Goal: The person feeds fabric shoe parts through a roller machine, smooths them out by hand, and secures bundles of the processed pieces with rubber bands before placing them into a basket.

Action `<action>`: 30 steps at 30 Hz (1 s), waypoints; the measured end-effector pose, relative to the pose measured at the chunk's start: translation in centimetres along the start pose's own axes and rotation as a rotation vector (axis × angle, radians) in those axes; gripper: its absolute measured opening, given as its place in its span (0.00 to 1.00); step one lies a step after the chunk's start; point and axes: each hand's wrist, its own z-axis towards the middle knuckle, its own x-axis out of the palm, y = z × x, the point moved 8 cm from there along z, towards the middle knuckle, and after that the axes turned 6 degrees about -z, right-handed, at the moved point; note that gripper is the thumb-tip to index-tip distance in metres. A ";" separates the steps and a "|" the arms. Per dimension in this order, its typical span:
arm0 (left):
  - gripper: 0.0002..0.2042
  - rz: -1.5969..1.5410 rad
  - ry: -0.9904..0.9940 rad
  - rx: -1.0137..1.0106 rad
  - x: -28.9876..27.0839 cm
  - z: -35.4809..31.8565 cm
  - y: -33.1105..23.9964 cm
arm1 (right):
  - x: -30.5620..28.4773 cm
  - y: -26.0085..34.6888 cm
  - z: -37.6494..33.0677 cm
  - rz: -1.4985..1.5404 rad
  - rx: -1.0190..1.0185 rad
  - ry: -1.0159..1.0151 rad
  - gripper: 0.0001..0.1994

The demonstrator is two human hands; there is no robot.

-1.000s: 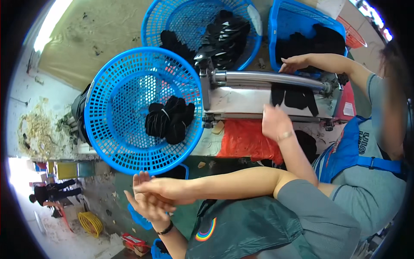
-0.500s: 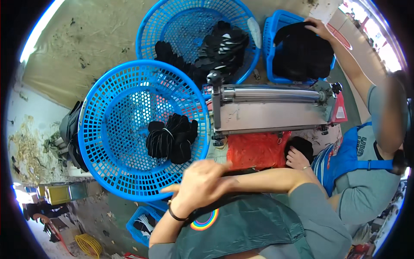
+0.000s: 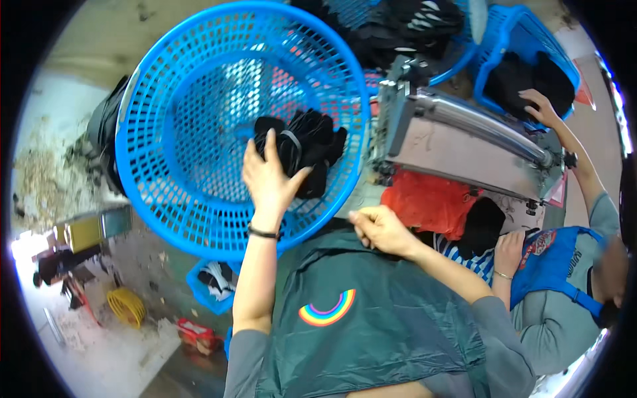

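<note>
My left hand (image 3: 267,182) reaches over the near wall of a large round blue plastic basket (image 3: 154,156). Its fingers and thumb are spread, with nothing held. Just beyond the fingers lies a bundle of black fabric pieces (image 3: 302,146), tied with a pale band, against the right side of the basket; whether the fingertips touch it I cannot tell. My right hand (image 3: 386,230) is in front of my dark green apron (image 3: 378,312), right of the basket's near rim. The fingers there are curled in, and nothing shows in them.
Right of the basket stands a roller machine (image 3: 464,136) above a red plastic bag (image 3: 428,199). A co-worker in a blue apron (image 3: 551,265) has one hand (image 3: 541,109) at a blue crate (image 3: 488,66) of black pieces. Another basket with black pieces (image 3: 411,26) stands behind.
My hands, crossed over each other before, have come apart. The left has moved forward over the basket and spread; the right has drawn back to the right. The view has shifted and tilted.
</note>
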 end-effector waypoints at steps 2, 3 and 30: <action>0.49 -0.033 -0.023 0.058 -0.8 -0.4 0.8 | -0.5 0.0 -0.4 0.019 0.003 0.030 0.19; 0.47 -0.107 -0.021 0.050 -1.1 -0.6 1.0 | -0.9 1.2 -0.9 0.037 -0.098 0.012 0.15; 0.39 -0.496 -0.287 0.237 -11.0 53.7 -10.2 | -15.8 3.5 -7.8 -0.218 -0.227 -0.512 0.14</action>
